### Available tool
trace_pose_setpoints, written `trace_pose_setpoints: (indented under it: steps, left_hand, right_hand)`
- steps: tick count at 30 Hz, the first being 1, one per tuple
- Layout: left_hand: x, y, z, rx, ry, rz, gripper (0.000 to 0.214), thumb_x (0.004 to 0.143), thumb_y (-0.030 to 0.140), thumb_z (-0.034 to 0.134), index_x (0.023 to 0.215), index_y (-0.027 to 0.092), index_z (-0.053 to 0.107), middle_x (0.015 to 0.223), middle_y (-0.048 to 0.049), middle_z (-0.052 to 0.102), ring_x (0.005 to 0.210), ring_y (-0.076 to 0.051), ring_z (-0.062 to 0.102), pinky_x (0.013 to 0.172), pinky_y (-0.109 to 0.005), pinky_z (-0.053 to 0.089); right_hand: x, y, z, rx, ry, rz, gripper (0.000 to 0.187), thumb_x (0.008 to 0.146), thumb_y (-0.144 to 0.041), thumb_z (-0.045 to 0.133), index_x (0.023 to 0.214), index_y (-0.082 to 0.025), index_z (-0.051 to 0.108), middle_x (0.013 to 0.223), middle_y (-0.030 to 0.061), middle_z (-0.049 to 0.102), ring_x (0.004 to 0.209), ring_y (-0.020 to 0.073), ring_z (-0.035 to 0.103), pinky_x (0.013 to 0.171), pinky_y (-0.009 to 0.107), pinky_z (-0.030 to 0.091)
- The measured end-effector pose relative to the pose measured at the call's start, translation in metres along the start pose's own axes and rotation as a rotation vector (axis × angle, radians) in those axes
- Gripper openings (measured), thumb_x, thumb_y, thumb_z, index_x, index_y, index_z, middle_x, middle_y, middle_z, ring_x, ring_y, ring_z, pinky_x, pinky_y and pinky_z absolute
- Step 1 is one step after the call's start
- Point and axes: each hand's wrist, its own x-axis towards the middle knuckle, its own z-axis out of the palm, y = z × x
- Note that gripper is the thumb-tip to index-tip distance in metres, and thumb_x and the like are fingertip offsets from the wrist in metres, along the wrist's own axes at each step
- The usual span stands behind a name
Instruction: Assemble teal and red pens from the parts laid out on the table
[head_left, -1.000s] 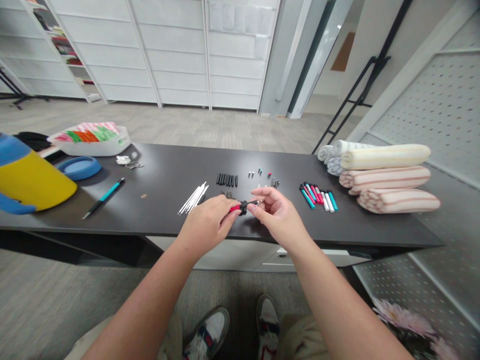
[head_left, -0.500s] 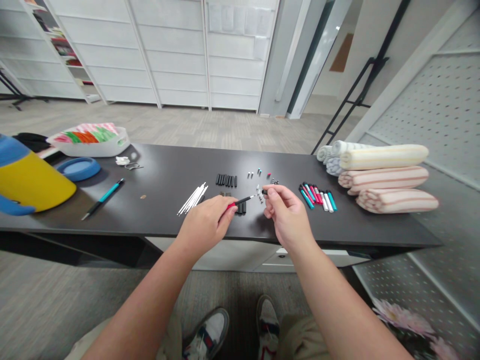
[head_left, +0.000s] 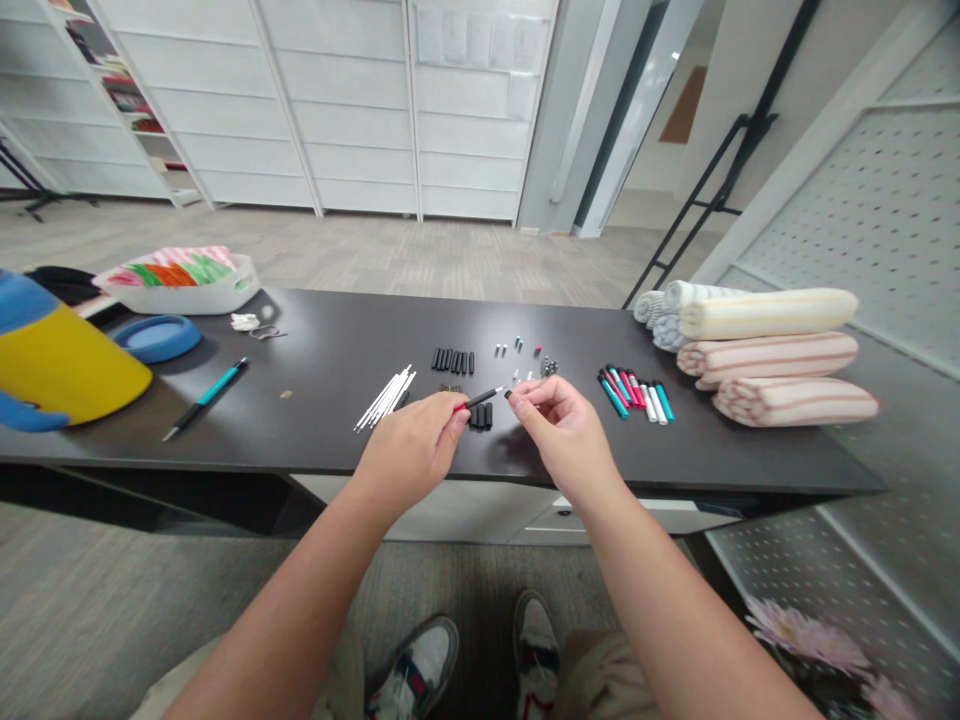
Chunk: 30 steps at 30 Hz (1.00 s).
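Pinched in my left hand (head_left: 411, 445) is a red and black pen (head_left: 481, 398), its thin light tip pointing right. My right hand (head_left: 566, 425) closes thumb and fingers on a small black pen part (head_left: 509, 395), just right of that tip; whether the two touch I cannot tell. Under and beyond the hands lie several black grip sleeves (head_left: 454, 361), more short black pieces (head_left: 482, 416) and small silvery parts (head_left: 550, 367). White refills (head_left: 385, 398) lie left of my left hand. Coloured pen barrels (head_left: 636, 396) in teal, red and white lie right of my right hand.
A finished-looking teal and black pen (head_left: 206, 398) lies at the left, near a yellow and blue container (head_left: 67, 360) and a blue lid (head_left: 159, 338). Behind stands a white basket (head_left: 180, 296). Rolled towels (head_left: 772, 355) are stacked at the right end of the dark table (head_left: 322, 335).
My right hand has moved left and slightly down, bringing the black part close to the pen's tip. My left hand has hardly moved.
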Motion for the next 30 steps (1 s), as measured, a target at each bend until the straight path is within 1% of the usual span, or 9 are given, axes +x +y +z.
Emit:
trace_pose_setpoints:
  steps: [1,3,5,6,10,14,17,23,30]
  left_hand:
    - [-0.0001,0.0003,-0.0002,0.006,-0.001,-0.001,0.027,0.111,0.031,0.042,0.119,0.018,0.064,0.105,-0.0068,0.078,0.09,-0.022,0.075,0.077,-0.033,0.055]
    - [-0.0002,0.0004,-0.0006,0.01,-0.007,-0.002,0.025,0.111,0.031,0.043,0.119,0.019,0.064,0.104,-0.0062,0.078,0.09,-0.022,0.074,0.076,-0.032,0.054]
    - [0.0,0.0003,-0.0009,0.011,-0.01,0.002,0.025,0.111,0.031,0.043,0.12,0.019,0.063,0.106,-0.0061,0.078,0.091,-0.022,0.074,0.077,-0.032,0.054]
    - [0.0001,0.0002,-0.0009,0.012,-0.008,0.006,0.025,0.111,0.03,0.043,0.12,0.019,0.063,0.106,-0.0061,0.078,0.091,-0.022,0.074,0.077,-0.032,0.054]
    - [0.0005,0.0,-0.0002,0.016,-0.007,0.033,0.026,0.111,0.03,0.043,0.118,0.018,0.064,0.105,-0.0065,0.078,0.092,-0.023,0.074,0.079,-0.033,0.054]
    - [-0.0003,-0.0007,0.0017,0.019,-0.024,0.05,0.025,0.111,0.03,0.044,0.119,0.019,0.065,0.108,-0.0065,0.078,0.095,-0.023,0.074,0.081,-0.034,0.054]
    - [-0.0005,-0.0004,0.002,0.024,-0.036,0.049,0.025,0.111,0.03,0.044,0.119,0.019,0.065,0.108,-0.0063,0.078,0.095,-0.022,0.074,0.082,-0.034,0.054]
    - [0.0004,0.0015,-0.0002,0.024,-0.065,0.054,0.025,0.111,0.03,0.043,0.117,0.019,0.065,0.104,-0.0059,0.077,0.093,-0.022,0.074,0.08,-0.034,0.054]
    - [-0.0007,0.0014,-0.0004,0.022,-0.064,0.043,0.026,0.111,0.03,0.043,0.117,0.019,0.065,0.106,-0.0057,0.078,0.093,-0.022,0.074,0.08,-0.034,0.054]
  right_hand:
    - [0.0002,-0.0005,0.0,-0.002,-0.005,-0.003,0.026,0.089,-0.043,0.081,0.086,-0.023,0.065,0.096,0.0042,0.072,0.09,0.0188,0.067,0.079,0.031,0.052]
    - [0.0004,-0.0021,-0.0005,-0.026,-0.015,0.01,0.022,0.092,-0.043,0.078,0.101,-0.024,0.071,0.095,0.0029,0.072,0.084,0.0175,0.065,0.076,0.031,0.052]
    - [0.0003,-0.0036,-0.0015,-0.046,-0.029,0.031,0.028,0.095,-0.045,0.074,0.115,-0.026,0.074,0.095,0.0026,0.072,0.079,0.0169,0.064,0.075,0.032,0.052]
    - [0.0002,-0.004,-0.0019,-0.048,-0.035,0.041,0.029,0.096,-0.046,0.072,0.118,-0.027,0.075,0.094,0.0028,0.073,0.078,0.0172,0.065,0.076,0.033,0.053]
    - [0.0,-0.0014,-0.0013,0.019,0.007,0.048,0.025,0.094,-0.045,0.075,0.109,-0.026,0.078,0.091,0.0029,0.075,0.082,0.018,0.067,0.079,0.034,0.055]
    - [0.0009,0.0023,0.0007,0.138,0.143,0.033,0.024,0.089,-0.042,0.082,0.103,-0.024,0.077,0.096,0.0028,0.076,0.078,0.0155,0.065,0.076,0.031,0.054]
    - [0.0014,0.0018,0.0016,0.238,0.22,0.036,0.023,0.087,-0.039,0.085,0.1,-0.023,0.076,0.096,0.0036,0.076,0.081,0.016,0.067,0.074,0.03,0.054]
    - [0.0001,-0.0012,0.0039,0.247,0.229,0.017,0.022,0.086,-0.039,0.086,0.097,-0.022,0.075,0.1,0.0055,0.079,0.085,0.0173,0.071,0.076,0.032,0.056]
    - [0.0,-0.0032,0.0043,0.246,0.259,0.0,0.021,0.087,-0.038,0.085,0.097,-0.022,0.074,0.1,0.0055,0.079,0.079,0.016,0.069,0.068,0.03,0.053]
